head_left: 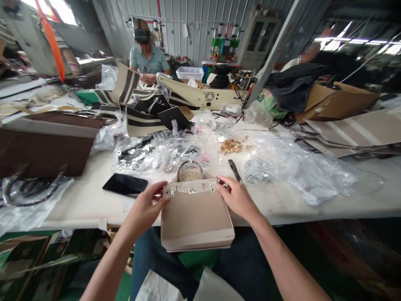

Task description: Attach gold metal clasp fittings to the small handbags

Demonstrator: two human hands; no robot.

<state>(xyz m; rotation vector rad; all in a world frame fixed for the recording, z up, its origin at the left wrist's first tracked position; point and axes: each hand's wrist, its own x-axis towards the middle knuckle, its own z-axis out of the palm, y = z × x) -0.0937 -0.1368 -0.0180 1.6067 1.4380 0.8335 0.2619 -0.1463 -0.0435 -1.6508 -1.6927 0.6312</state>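
Note:
A beige handbag (196, 217) with a round handle (190, 163) lies tilted at the table's front edge, over my lap. Small metal fittings (192, 190) show along its upper edge. My left hand (150, 205) grips the bag's upper left corner between thumb and fingers. At the upper right corner, my right hand (234, 194) pinches the edge beside a metal plate. Just beyond the right hand lies a dark metal hand tool (234, 170), its exact kind unclear. A black smartphone (125, 184) rests left of the bag.
Plastic bags of metal parts (140, 154) and a heap of gold-coloured fittings (231, 146) lie ahead. A dark brown bag (46, 142) sits left, with stacked beige panels (354, 131) at right. Behind striped pieces (144, 121), another person (150, 58) sits across the table.

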